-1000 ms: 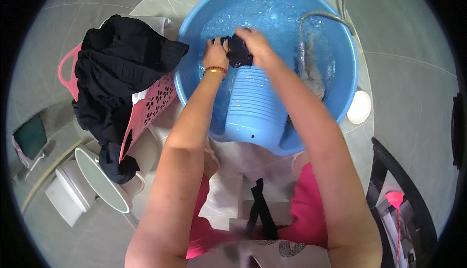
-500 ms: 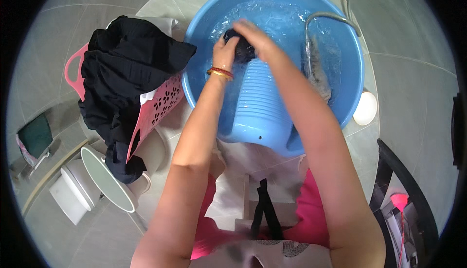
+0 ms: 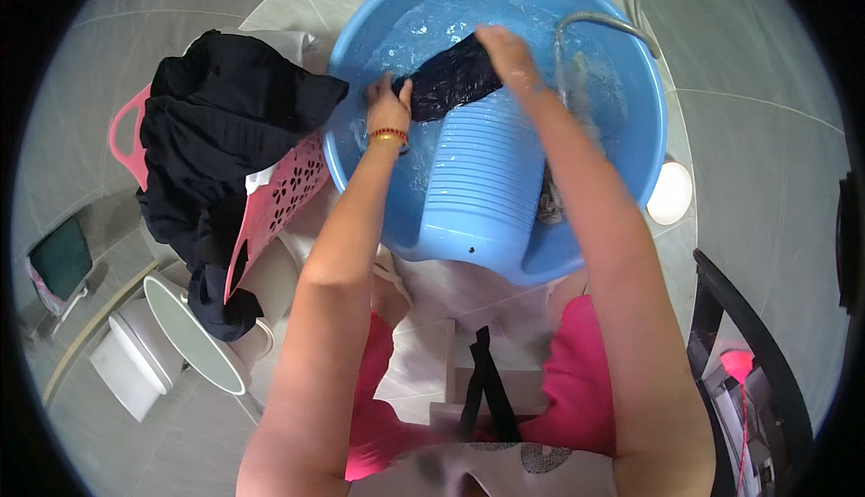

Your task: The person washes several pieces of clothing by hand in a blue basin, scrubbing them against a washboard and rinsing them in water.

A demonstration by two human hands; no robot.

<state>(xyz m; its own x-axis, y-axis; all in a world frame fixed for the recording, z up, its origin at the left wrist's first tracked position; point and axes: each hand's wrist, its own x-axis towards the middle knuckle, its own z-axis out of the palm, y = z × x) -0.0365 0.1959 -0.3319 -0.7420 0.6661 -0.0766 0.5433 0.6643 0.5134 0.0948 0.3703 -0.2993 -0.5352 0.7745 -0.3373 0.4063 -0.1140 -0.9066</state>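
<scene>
1. My left hand [image 3: 389, 108] is clamped on the left end of a wet, very dark piece of cloth [image 3: 450, 82], with the fingers curled around its edge. A red-and-gold bracelet [image 3: 388, 136] circles that wrist.
2. My right hand [image 3: 509, 57] grips the opposite end, by the far right corner; exactly how each finger lies there I cannot tell.
3. Between my two hands, set well apart, the cloth is spread out on a slant, its right end farther from me than its left.
4. The cloth is inside a large round blue plastic basin [image 3: 656, 127], at the far end of the sloping blue ridged washboard [image 3: 482, 195]. Its near edge overlaps the top ridges in my view; whether it presses on them I cannot tell.
5. Clear, rippling water [image 3: 419, 24] lies in the basin around the cloth and beyond it.
6. To the right of my right hand, a grey flexible hose [image 3: 617, 21] arches over the rim and down into the basin.
7. Outside the basin, near its right side, a round white dish [image 3: 669, 193] sits on the grey tiles.
8. To my left, a large black garment [image 3: 234, 105] drapes over a pink basket with flower-shaped holes [image 3: 293, 191].
</scene>
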